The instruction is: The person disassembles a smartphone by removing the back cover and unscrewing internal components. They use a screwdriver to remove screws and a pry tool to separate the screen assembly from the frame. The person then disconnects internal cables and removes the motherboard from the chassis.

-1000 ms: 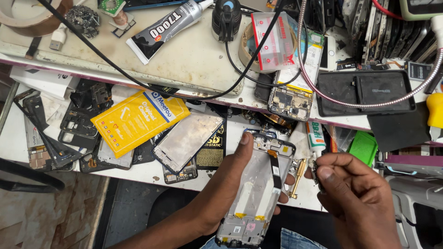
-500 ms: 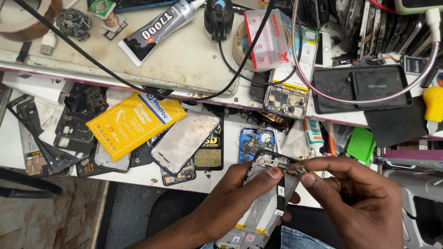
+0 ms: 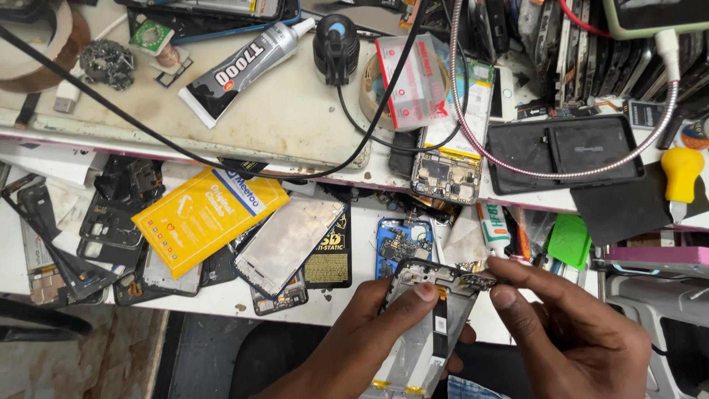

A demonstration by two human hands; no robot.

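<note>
The phone frame (image 3: 428, 325) sits at the near edge of the scene, just off the near rim of the table (image 3: 295, 125), tilted with its top end pointing far. It looks like a stripped middle housing, silvery inside, with a dark flex strip running down it. The left hand (image 3: 369, 332) cradles it from the left, thumb pressed on the upper left corner and the other fingers wrapped beneath. The right hand (image 3: 569, 325) comes in from the right, thumb and forefinger pinching the small dark part at the frame's top right corner.

Just beyond the frame lies a blue circuit board (image 3: 402, 240), and left of that a bare metal back plate (image 3: 288, 244) resting over a black anti-static bag. Further left is a yellow packet (image 3: 207, 214) among black phone housings. On the raised far shelf lie a glue tube (image 3: 244, 63), a black cable, another circuit board (image 3: 447, 174) and a black tray (image 3: 565, 151).

The risk seems to lie in that pinch at the corner: a pull at too steep an angle could tear the thin flex strip or bend the frame. With the frame held off the table over the lap, a slip of the left hand could drop it, and any loosened screw might vanish into the clutter.
</note>
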